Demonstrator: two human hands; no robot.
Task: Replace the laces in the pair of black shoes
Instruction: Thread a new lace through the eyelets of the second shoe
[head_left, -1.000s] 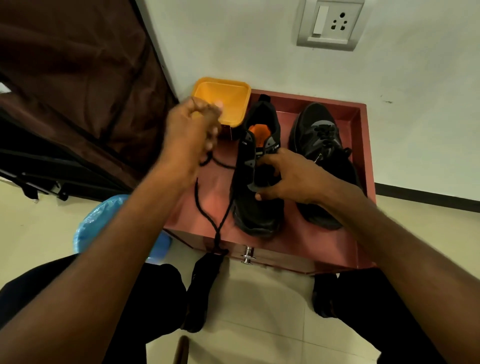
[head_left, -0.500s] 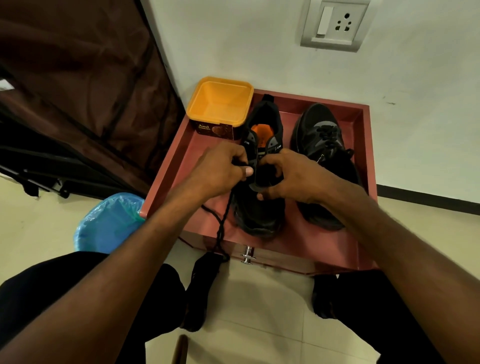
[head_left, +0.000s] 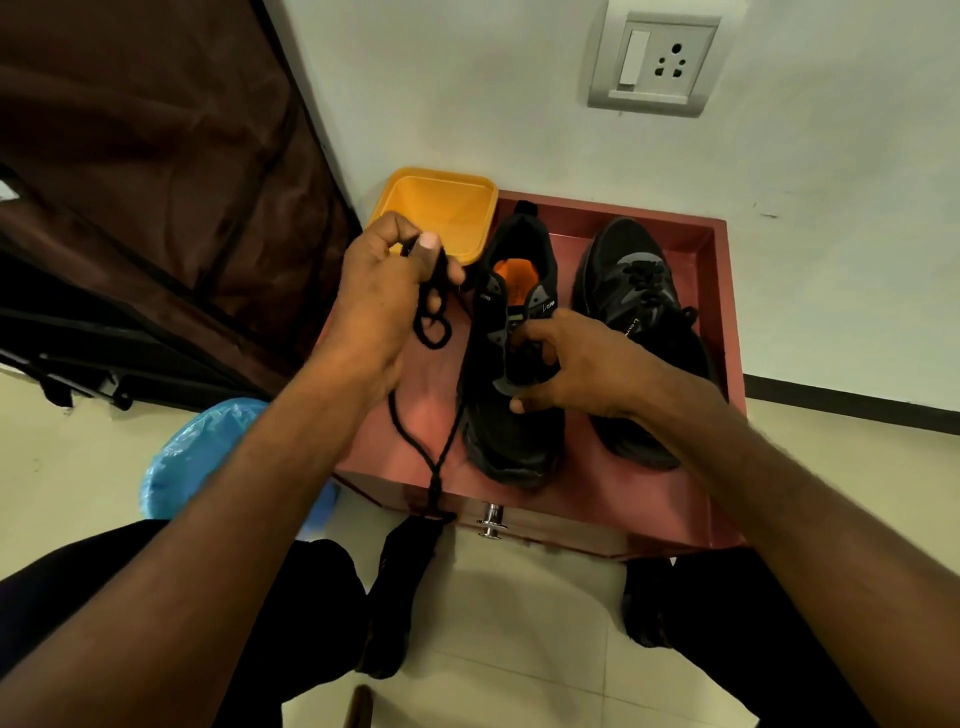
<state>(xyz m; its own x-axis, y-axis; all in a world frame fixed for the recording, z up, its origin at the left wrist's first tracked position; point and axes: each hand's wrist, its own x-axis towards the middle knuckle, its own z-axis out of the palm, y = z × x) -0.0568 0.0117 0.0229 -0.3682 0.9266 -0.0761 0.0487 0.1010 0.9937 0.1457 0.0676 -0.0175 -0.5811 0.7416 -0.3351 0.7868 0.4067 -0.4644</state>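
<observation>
Left hand (head_left: 382, 291): pinches the black lace (head_left: 434, 322), lifted over the red tray (head_left: 719, 291)
Right hand (head_left: 576, 364): grips the unlaced shoe (head_left: 511, 431)
Laced shoe (head_left: 631, 291): beside it

Low reddish-brown counter (head_left: 613, 499), raised lip along back and right edges, metal knob (head_left: 491, 519) on the front face. Sits on a pale tiled floor (head_left: 519, 670), against a white wall.

On the counter:
- unlaced black shoe (head_left: 511, 358), left of centre, toe toward the front edge, orange insole visible
- laced black shoe (head_left: 641, 332), just beside it on the right, same orientation
- black lace (head_left: 441, 452) trailing across the left part and hanging over the front edge
- yellow tub (head_left: 441, 210) at the back-left corner; can't tell if it rests on the counter or just behind it

On the floor: blue plastic bag (head_left: 208, 457) near the counter's left side.
</observation>
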